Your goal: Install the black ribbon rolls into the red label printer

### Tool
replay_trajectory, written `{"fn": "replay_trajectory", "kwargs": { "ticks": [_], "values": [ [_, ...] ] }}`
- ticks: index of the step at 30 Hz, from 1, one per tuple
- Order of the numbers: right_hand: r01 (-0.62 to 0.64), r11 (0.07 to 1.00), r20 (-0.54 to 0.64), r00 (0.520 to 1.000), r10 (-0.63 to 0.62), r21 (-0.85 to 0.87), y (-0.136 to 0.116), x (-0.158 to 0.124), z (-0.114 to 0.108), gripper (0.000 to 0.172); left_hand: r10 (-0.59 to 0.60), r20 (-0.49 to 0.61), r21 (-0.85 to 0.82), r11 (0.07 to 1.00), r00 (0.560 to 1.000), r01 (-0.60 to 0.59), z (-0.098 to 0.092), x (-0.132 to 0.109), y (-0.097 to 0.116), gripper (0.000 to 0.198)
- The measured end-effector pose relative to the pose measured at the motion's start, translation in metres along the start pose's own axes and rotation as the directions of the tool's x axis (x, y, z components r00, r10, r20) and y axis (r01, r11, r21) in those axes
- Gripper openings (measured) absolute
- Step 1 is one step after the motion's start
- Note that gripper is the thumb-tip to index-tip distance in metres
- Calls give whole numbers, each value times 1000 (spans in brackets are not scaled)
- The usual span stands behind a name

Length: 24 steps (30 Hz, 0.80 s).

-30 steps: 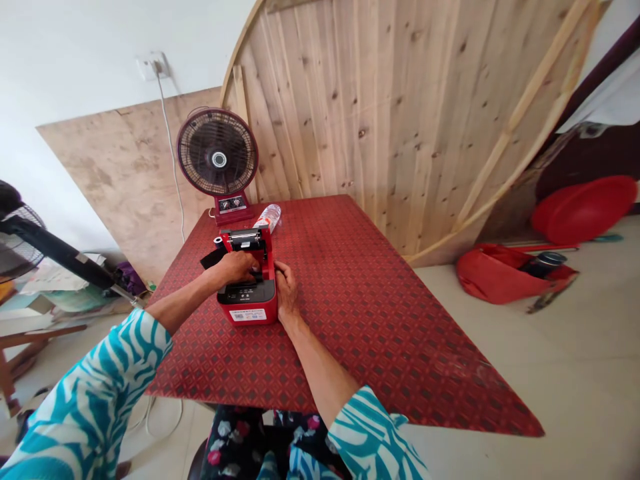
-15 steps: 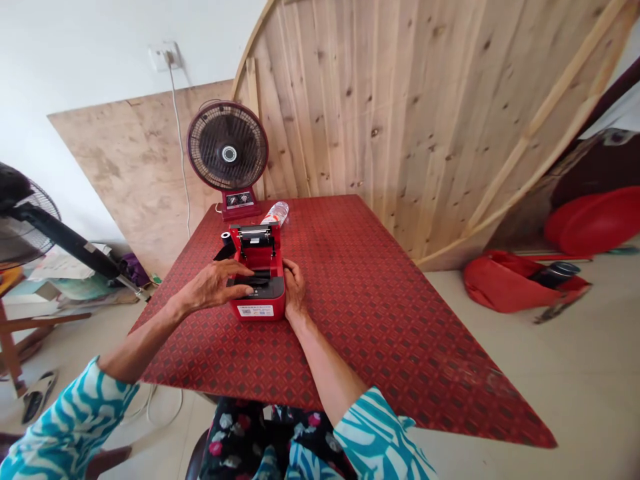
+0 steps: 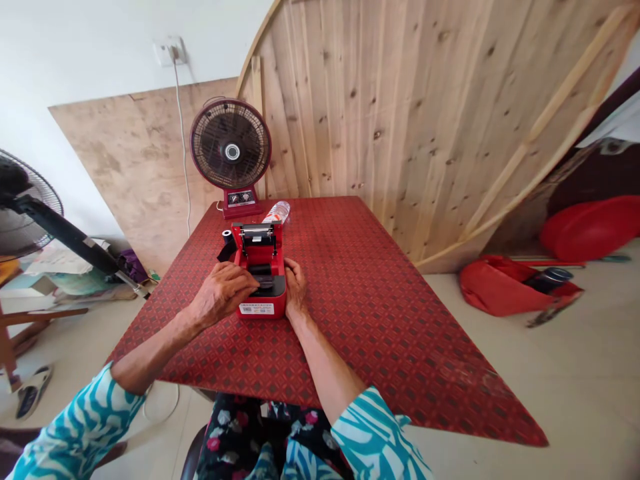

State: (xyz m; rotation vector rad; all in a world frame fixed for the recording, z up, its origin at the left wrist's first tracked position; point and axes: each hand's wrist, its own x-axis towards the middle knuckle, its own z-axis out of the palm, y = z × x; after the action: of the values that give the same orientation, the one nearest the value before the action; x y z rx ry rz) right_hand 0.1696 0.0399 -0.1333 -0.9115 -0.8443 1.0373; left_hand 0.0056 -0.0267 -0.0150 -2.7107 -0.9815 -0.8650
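At the far left of the frame, a black pedestal fan [image 3: 23, 200] leans in from the edge, its pole slanting down towards the floor, with a sandal [image 3: 34, 392] on the tiles below it. Above and right of that, a white cord [image 3: 183, 153] runs down the wall from a wall socket [image 3: 169, 52]. The left hand [image 3: 223, 292], coming from a teal-and-white patterned sleeve [image 3: 75, 430], lies across the near end of a red label printer [image 3: 260, 293], with its fingertips over the printer's dark front section. The printer stands near the middle of a red patterned tabletop [image 3: 400, 347], with its white label facing the person. At its far end is a dark roller mechanism, and a black roll [image 3: 227, 235] sits just beside its far left corner. The right hand [image 3: 296, 288] is curled against the printer's right side, apart from the left hand; whether either hand is gripping cannot be told. Beyond the printer stand a clear plastic bottle [image 3: 276, 212], lying on its side, and a small maroon desk fan [image 3: 231, 152]. At the right, a red bag [image 3: 505, 287] lies on the floor below a red basin [image 3: 590, 228].
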Motion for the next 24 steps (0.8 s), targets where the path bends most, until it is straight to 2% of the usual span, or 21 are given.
{"fn": "replay_trajectory", "kwargs": {
  "ticks": [7,12,16,21,24],
  "values": [
    [-3,1000,-1,1000,3,-1,-4,-2,-1,31,-15,-98,7,1000,995,15,4,-16,19,12],
    [-80,997,-5,997,80,-24,-10,-4,-3,40,-34,-194,59,997,980,46,13,-23,22,12],
    [-156,987,-16,988,156,-24,-18,17,1,48,-28,-260,69,996,965,48,22,-28,25,12],
    [-193,980,131,971,198,-46,-33,55,13,48,-69,-277,52,995,958,87,29,-34,25,14],
    [-163,985,112,979,169,-61,-36,62,13,48,-86,-282,38,994,956,100,31,-37,24,15]
  ]
}}
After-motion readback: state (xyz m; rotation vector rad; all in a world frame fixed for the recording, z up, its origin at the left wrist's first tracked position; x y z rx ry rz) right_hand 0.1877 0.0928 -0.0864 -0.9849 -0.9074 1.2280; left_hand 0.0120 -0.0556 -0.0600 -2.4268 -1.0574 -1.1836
